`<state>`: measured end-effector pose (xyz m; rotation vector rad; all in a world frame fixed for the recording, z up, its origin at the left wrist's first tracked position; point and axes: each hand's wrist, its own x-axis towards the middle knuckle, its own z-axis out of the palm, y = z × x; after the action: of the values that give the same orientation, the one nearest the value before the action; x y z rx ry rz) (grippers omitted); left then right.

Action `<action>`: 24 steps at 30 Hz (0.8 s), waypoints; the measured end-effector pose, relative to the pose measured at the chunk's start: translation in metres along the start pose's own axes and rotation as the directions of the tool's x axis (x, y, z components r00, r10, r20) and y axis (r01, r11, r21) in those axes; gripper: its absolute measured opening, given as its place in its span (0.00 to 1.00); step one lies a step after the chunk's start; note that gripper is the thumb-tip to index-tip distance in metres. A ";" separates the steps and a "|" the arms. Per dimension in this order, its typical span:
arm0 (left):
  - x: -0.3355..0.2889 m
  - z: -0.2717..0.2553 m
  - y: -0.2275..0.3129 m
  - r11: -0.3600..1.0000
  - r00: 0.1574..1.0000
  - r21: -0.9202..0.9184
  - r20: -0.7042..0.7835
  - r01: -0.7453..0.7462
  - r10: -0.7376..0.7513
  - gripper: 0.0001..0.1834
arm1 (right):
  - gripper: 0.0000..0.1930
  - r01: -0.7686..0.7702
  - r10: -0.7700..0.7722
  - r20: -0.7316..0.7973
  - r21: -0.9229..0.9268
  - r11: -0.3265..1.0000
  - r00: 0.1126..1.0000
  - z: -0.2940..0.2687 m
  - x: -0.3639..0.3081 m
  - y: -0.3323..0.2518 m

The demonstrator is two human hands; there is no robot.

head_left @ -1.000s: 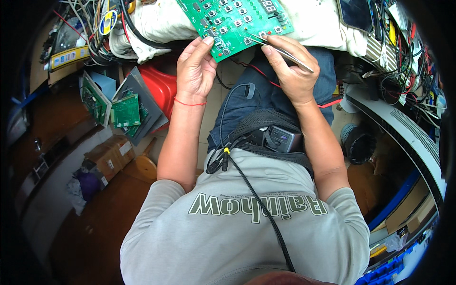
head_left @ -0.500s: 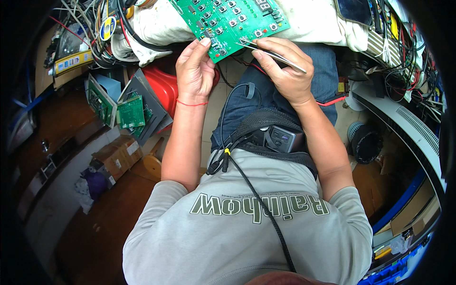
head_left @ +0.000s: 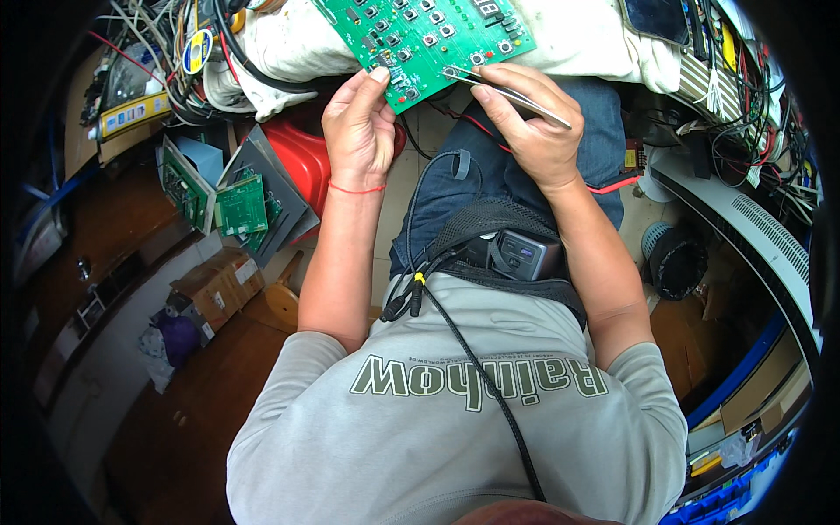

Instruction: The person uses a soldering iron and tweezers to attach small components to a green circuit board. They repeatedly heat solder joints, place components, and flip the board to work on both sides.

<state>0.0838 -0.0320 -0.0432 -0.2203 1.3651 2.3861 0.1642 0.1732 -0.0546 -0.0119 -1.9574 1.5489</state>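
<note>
My left hand [head_left: 360, 122] pinches the near left corner of a green circuit board [head_left: 426, 66], thumb on top and fingers underneath. Small push buttons, red parts and a digit display [head_left: 484, 9] sit on the board, whose far end runs out of the picture. In my right hand [head_left: 535, 118] is a pair of metal tweezers [head_left: 525, 102], gripped between thumb and fingers. Their tips touch or hover just over a push button [head_left: 451, 72] near the board's near edge; I cannot tell which.
Beyond the board lies a white cloth [head_left: 577, 39] on the bench. Tangled cables [head_left: 166, 44] crowd the left, and more wires [head_left: 761, 131] hang at the right beside a dark phone-like device [head_left: 654, 19]. A red stool [head_left: 297, 162] and several other boards [head_left: 241, 206] stand at lower left.
The tweezer tips have shifted slightly right and up, onto the push button, and look closer together. My right hand moved a little right with them; the board stays nearly still.
</note>
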 end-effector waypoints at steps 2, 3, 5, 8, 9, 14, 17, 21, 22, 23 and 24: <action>0.000 0.000 0.000 1.000 1.000 0.008 -0.004 -0.004 0.004 0.14 | 0.11 -0.011 0.011 -0.002 0.002 1.000 1.000 0.000 -0.001 0.000; 0.000 0.000 0.000 1.000 1.000 -0.001 0.002 -0.009 0.009 0.14 | 0.11 -0.019 0.019 -0.003 0.004 1.000 1.000 0.000 -0.001 -0.001; 0.000 0.000 0.000 1.000 1.000 0.007 -0.009 -0.001 0.001 0.14 | 0.11 -0.033 0.034 -0.007 0.011 0.999 0.999 -0.001 -0.001 -0.001; 0.000 0.002 0.002 1.000 1.000 -0.028 -0.004 0.009 -0.010 0.13 | 0.11 -0.048 0.048 -0.013 0.018 0.999 0.999 -0.002 -0.002 -0.002; -0.001 0.003 0.003 0.999 0.999 -0.041 -0.026 0.021 -0.022 0.13 | 0.11 -0.051 0.052 -0.015 0.018 0.999 0.999 -0.002 -0.002 -0.003; -0.005 0.007 0.007 0.996 0.999 -0.083 -0.032 0.014 -0.017 0.11 | 0.11 -0.063 0.064 -0.020 0.039 0.997 0.998 -0.003 -0.003 -0.003; -0.004 0.007 0.007 0.998 1.000 -0.055 -0.003 0.004 -0.004 0.12 | 0.10 -0.128 0.131 -0.033 0.076 0.989 0.991 -0.004 -0.005 -0.003; 0.000 0.007 0.005 1.000 1.000 -0.016 -0.030 -0.004 0.003 0.13 | 0.10 -0.169 0.173 -0.046 0.089 0.982 0.984 -0.005 -0.006 -0.002; -0.001 0.008 0.005 0.999 1.000 -0.035 -0.012 -0.014 0.013 0.13 | 0.10 -0.174 0.179 -0.049 0.092 0.980 0.983 -0.006 -0.007 -0.002; -0.002 0.008 0.005 0.999 1.000 -0.052 -0.015 -0.014 0.014 0.13 | 0.11 -0.180 0.185 -0.047 0.095 0.979 0.982 -0.006 -0.007 -0.002; -0.003 0.008 0.005 0.997 1.000 -0.073 -0.002 -0.022 0.022 0.13 | 0.11 -0.187 0.192 -0.047 0.099 0.977 0.980 -0.006 -0.007 -0.001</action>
<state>0.0845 -0.0280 -0.0340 -0.2269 1.2889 2.4565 0.1727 0.1752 -0.0558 -0.2065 -1.8824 1.7424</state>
